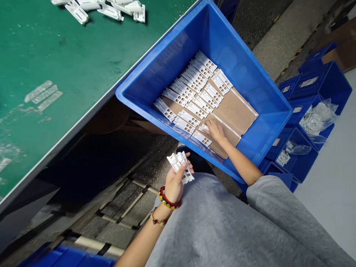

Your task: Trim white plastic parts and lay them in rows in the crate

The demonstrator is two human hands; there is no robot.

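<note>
My left hand (175, 181) is closed around a couple of white plastic brackets (180, 167) with rectangular holes, held in front of my grey shirt. Inside a large blue bin (167, 52), my right hand (215, 130) reaches down with its fingertips on another white bracket (204, 128), partly hidden by the fingers. Rows of similar brackets (185, 89) lie side by side on a brown cardboard sheet (230, 111) in the bin. Just below my right hand is one more bracket (201, 138) near the bin's wall.
A green-topped table (83, 55) borders the bin on the left, with several white plastic parts (111, 9) at its far edge. Smaller blue bins (303, 148) holding bagged pieces (318, 116) stand at the right. A pipe frame (130, 207) is low at the left.
</note>
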